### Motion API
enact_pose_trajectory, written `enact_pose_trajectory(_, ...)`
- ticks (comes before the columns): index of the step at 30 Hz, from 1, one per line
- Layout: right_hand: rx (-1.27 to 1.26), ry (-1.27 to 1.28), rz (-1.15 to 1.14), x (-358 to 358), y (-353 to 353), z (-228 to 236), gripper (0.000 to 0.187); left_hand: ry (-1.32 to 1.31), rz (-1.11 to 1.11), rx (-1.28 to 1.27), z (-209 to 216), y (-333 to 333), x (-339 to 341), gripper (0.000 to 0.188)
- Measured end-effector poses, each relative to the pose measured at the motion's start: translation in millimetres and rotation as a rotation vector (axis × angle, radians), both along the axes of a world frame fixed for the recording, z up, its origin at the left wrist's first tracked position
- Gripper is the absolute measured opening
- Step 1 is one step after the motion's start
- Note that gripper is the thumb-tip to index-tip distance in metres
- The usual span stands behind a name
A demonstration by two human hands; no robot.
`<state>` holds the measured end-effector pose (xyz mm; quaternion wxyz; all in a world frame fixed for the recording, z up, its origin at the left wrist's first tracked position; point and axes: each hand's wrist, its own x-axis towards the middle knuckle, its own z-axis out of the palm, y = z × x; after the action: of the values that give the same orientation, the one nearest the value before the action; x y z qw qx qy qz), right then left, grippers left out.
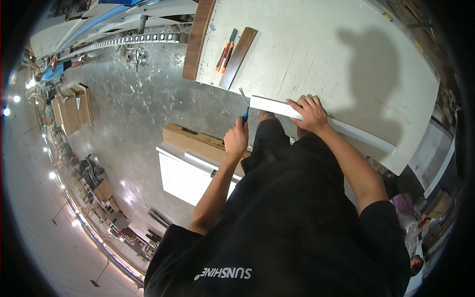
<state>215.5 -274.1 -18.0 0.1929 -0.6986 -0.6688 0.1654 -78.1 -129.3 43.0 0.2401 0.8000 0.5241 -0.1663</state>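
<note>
White rectangular strip, long, seemingly coated board (269,105): lies along the near edge of the pale, scuffed counter (316,54), from 12 to 3 o'clock of view centre. Right hand (311,115): fingers clasped over the strip near its middle; at its 10 o'clock, two orange-and-black utility knives (228,55). Left hand (236,139), at the right's 8 o'clock: closed round a slim blue-and-black tool (245,118) near the strip's end. Handling, as judged: light, stiff, slippery-faced, corners chippable; best gripped across both long edges.

A pale table (316,44) bears orange cutters (229,51), a brown strip (239,57), a white bar (271,105).
</note>
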Motion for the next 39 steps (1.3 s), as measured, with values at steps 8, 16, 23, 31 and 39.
enact_pose_trajectory(8,0.011,-0.01,0.009,0.2,3.2,7.1,0.072,0.147,-0.13,-0.15,-42.1,8.4,-11.8,0.032)
enact_pose_trajectory(16,-0.028,-0.007,-0.008,1.7,-2.2,-3.1,0.07,-0.358,0.608,0.063,-69.1,-8.9,-13.7,0.028)
enact_pose_trajectory(23,-0.033,0.107,-0.01,-3.5,-5.1,-14.3,0.073,-0.801,0.631,-0.164,-65.3,-5.7,27.3,0.028)
enact_pose_trajectory(31,-0.005,0.019,-0.076,5.5,-1.6,14.3,0.063,-0.94,0.752,-0.27,-41.8,16.1,52.3,0.027)
enact_pose_trajectory(39,0.146,0.14,-0.436,107.3,34.0,168.6,0.065,-0.982,0.613,-0.114,-52.9,75.1,83.5,0.031)
